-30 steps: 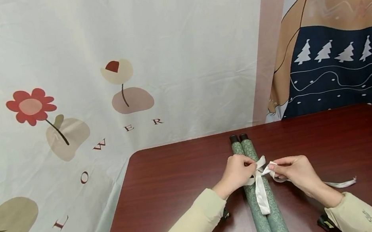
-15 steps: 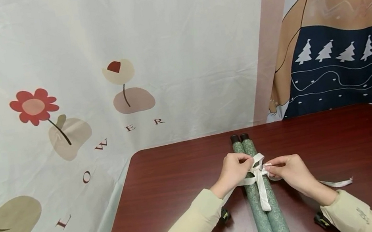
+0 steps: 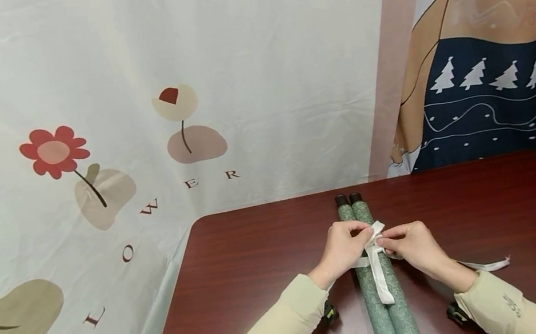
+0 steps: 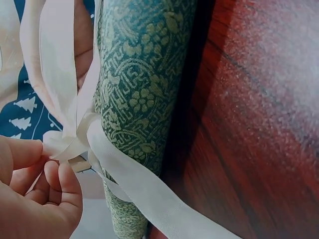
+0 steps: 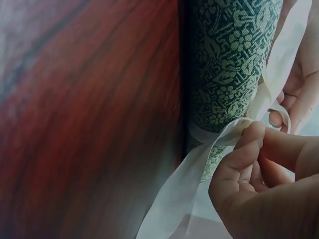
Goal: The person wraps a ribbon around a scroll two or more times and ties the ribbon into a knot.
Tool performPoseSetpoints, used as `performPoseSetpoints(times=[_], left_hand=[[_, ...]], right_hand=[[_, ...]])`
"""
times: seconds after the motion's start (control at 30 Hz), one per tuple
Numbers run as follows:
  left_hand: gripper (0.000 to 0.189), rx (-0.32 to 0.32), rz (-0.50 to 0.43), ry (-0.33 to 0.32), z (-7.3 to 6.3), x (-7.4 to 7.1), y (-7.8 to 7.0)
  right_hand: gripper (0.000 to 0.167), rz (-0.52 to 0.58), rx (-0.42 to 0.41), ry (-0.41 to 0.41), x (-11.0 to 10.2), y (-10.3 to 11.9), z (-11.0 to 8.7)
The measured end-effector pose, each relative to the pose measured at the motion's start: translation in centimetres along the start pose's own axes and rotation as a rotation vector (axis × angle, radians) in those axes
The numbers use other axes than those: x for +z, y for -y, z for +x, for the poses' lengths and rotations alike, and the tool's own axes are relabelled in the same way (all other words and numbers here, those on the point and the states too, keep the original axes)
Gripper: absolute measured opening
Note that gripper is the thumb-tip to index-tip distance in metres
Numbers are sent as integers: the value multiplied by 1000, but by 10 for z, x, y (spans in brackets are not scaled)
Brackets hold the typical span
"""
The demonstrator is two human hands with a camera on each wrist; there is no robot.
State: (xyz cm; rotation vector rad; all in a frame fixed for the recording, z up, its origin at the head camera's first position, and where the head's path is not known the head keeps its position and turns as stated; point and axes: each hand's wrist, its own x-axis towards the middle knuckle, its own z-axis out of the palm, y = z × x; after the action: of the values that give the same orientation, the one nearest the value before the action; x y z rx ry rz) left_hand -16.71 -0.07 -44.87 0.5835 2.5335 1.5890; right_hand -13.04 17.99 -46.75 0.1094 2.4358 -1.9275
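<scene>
A green brocade scroll (image 3: 366, 288), rolled from both ends into two side-by-side rolls with dark end knobs, lies lengthwise on the table. White ribbon (image 3: 380, 280) passes around its middle and is looped on top, one flat tail hanging toward the near end. From the left, my left hand (image 3: 343, 247) pinches the ribbon at the loop between thumb and fingertips. My right hand (image 3: 418, 249) pinches it close by on the other side, fingertips almost meeting the left ones. The left wrist view shows the ribbon (image 4: 154, 194) crossing the patterned roll (image 4: 139, 89); fingers partly hide the knot.
The dark red wooden table (image 3: 251, 262) has a rounded far left corner. A loose ribbon end (image 3: 493, 265) trails on the table beyond the right wrist. Behind the table hangs a printed cloth (image 3: 279, 102) with flowers and letters.
Both hands stay on the ribbon. The right hand has moved slightly left toward the knot, closing the gap between the hands, and the upper loop has changed shape.
</scene>
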Motion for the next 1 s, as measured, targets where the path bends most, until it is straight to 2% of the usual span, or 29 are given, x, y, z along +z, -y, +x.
performPoseSetpoints(times=[0.17, 0.23, 0.43, 0.6, 0.7, 0.8, 1.0], left_hand=[[14, 26, 2, 16, -3, 2, -2], [14, 57, 28, 15, -4, 3, -3], [13, 203, 190, 28, -7, 7, 2], [13, 273, 328, 68, -8, 8, 6], [12, 294, 382, 83, -8, 9, 6], [12, 301, 419, 102, -7, 9, 6], [12, 301, 486, 136, -7, 10, 5]], right_hand=[[14, -34, -31, 7, 1, -1, 0], [12, -29, -17, -9, 2, -2, 1], [13, 58, 54, -72, 4, -2, 2], [13, 86, 79, -81, 3, -4, 2], [16, 79, 81, -56, -1, -4, 0], [21, 6, 70, -46, -8, -4, -1], [28, -99, -3, -50, -25, 1, 4]])
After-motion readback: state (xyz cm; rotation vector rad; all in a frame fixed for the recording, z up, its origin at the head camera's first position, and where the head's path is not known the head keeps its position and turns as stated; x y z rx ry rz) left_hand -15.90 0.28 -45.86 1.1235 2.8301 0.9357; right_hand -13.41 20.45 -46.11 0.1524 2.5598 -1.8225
